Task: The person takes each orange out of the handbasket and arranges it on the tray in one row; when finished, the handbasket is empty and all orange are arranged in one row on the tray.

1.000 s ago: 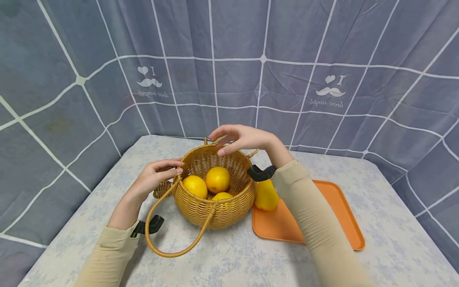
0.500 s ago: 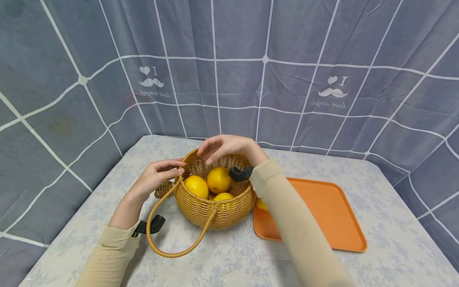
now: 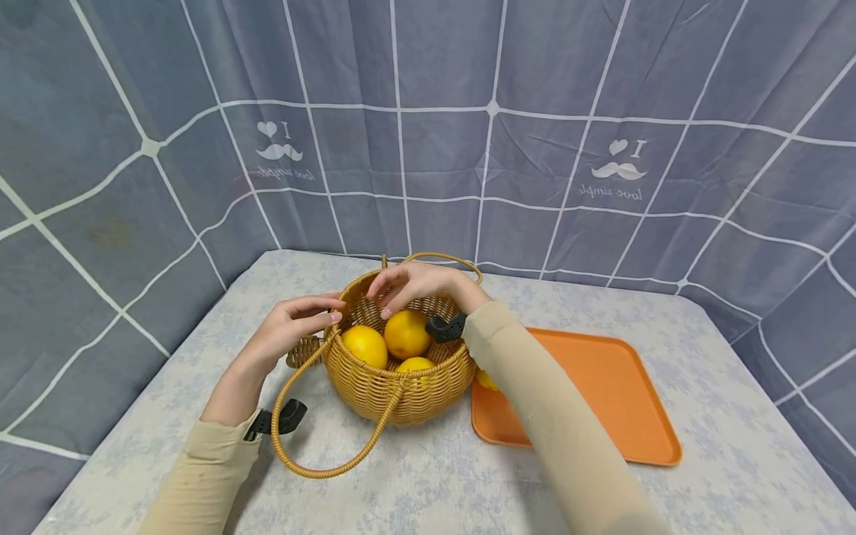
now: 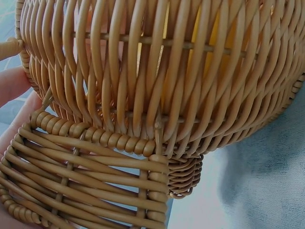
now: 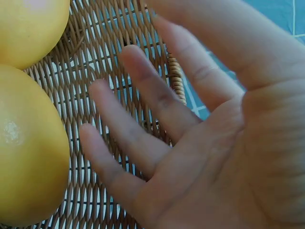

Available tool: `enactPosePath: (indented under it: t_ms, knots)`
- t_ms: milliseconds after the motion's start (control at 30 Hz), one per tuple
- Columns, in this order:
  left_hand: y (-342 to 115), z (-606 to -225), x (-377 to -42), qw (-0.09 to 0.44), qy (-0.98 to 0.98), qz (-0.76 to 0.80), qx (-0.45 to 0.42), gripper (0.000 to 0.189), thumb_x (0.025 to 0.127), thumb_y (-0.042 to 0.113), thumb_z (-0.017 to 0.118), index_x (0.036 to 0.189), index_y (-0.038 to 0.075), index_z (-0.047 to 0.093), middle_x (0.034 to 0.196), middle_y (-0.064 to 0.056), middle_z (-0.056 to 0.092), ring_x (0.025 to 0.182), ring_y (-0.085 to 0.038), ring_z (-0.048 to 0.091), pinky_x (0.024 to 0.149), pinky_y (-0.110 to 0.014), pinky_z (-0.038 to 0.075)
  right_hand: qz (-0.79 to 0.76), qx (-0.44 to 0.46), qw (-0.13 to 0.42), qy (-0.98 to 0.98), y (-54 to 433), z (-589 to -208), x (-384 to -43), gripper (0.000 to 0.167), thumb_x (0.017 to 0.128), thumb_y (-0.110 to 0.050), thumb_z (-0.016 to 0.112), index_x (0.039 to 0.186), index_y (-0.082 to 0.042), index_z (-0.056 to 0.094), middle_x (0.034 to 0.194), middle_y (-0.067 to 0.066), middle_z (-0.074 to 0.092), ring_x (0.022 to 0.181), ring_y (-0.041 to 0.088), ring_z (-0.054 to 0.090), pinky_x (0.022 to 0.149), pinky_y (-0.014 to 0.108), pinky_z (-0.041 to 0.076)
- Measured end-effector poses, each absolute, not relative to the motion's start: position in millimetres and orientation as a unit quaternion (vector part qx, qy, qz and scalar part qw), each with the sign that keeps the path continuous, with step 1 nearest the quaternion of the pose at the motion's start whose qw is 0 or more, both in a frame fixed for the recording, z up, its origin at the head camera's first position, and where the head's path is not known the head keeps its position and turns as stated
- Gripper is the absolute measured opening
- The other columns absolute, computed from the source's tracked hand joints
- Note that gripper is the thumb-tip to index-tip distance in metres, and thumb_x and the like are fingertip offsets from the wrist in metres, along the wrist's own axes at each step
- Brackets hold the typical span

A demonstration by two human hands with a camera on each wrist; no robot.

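A round wicker basket [image 3: 394, 397] stands on the table with several smooth yellow fruits inside, among them a round one [image 3: 407, 334] at the middle and another [image 3: 364, 347] at the left. My left hand [image 3: 287, 331] holds the basket's left rim with thumb and fingertips; in the left wrist view its fingers [image 4: 12, 86] show beside the woven wall. Over the back of the opening is my right hand [image 3: 417, 284], fingers loosely bent and spread. In the right wrist view, this hand [image 5: 190, 143] holds nothing, beside two yellow fruits [image 5: 28, 143] and the inner weave.
An orange tray [image 3: 602, 386] lies right of the basket; a yellow fruit [image 3: 484, 380] on it is mostly hidden by my right sleeve. One looped handle [image 3: 321, 474] hangs toward me, another [image 3: 444, 257] stands behind. A grey checked curtain [image 3: 441, 148] closes off the back.
My right hand has moved left and down from above the back rim into the basket's opening, its sleeve now covering more of the fruit on the tray. My left hand stays at the rim.
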State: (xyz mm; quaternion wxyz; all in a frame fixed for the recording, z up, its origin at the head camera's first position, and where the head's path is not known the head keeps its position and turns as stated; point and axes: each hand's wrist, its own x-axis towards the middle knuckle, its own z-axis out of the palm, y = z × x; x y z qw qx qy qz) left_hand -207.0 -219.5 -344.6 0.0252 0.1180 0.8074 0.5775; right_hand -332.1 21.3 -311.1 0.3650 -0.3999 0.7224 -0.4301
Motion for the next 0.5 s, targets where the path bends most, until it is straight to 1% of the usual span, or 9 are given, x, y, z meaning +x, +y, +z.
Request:
enactPosePath:
  t_ms: [200, 233, 367, 467, 500]
  knots:
    - [-219.2, -344.2, -208.0, 0.024, 0.807, 0.578, 0.119, 0.041, 0.091, 0.028, 0.063, 0.121, 0.0, 0.061, 0.14, -0.01, 0.047, 0.124, -0.028, 0.044, 0.093, -0.044, 0.042, -0.416, -0.407, 0.364, 0.727, 21.3, -316.5, -334.7, 0.046, 0.083, -0.001, 0.068, 0.124, 0.011, 0.05, 0.131, 0.026, 0.047, 0.121, 0.04, 0.046, 0.094, 0.028, 0.044]
    - [-219.2, -344.3, -208.2, 0.024, 0.807, 0.578, 0.119, 0.041, 0.091, 0.028, 0.063, 0.121, 0.0, 0.061, 0.14, -0.01, 0.047, 0.124, -0.028, 0.044, 0.093, -0.045, 0.042, -0.409, -0.407, 0.364, 0.731, 21.4, -317.0, -335.1, 0.046, 0.083, -0.001, 0.069, 0.124, 0.01, 0.05, 0.131, 0.025, 0.048, 0.121, 0.039, 0.046, 0.094, 0.028, 0.044]
    - [-219.2, -344.2, -207.6, 0.023, 0.809, 0.575, 0.121, 0.041, 0.091, 0.028, 0.063, 0.121, 0.0, 0.061, 0.14, -0.011, 0.046, 0.125, -0.028, 0.044, 0.09, -0.036, 0.043, -0.38, -0.406, 0.367, 0.746, 21.9, -318.9, -335.9, 0.047, 0.081, -0.004, 0.071, 0.123, 0.007, 0.053, 0.13, 0.022, 0.05, 0.119, 0.036, 0.048, 0.094, 0.027, 0.043]
    - [-219.2, -344.2, -207.3, 0.023, 0.808, 0.576, 0.122, 0.041, 0.091, 0.028, 0.063, 0.121, 0.0, 0.061, 0.14, -0.011, 0.046, 0.125, -0.028, 0.044, 0.089, -0.031, 0.044, -0.362, -0.404, 0.373, 0.753, 22.4, -320.0, -336.2, 0.047, 0.08, -0.006, 0.073, 0.122, 0.003, 0.055, 0.129, 0.016, 0.052, 0.12, 0.034, 0.049, 0.094, 0.027, 0.043]
    - [-219.2, -344.4, -207.6, 0.023, 0.808, 0.576, 0.122, 0.041, 0.091, 0.028, 0.063, 0.121, 0.0, 0.061, 0.14, -0.011, 0.046, 0.125, -0.028, 0.044, 0.09, -0.032, 0.044, -0.356, -0.405, 0.376, 0.754, 22.5, -320.1, -336.3, 0.047, 0.08, -0.007, 0.074, 0.122, 0.002, 0.056, 0.129, 0.014, 0.052, 0.12, 0.034, 0.048, 0.094, 0.027, 0.043]
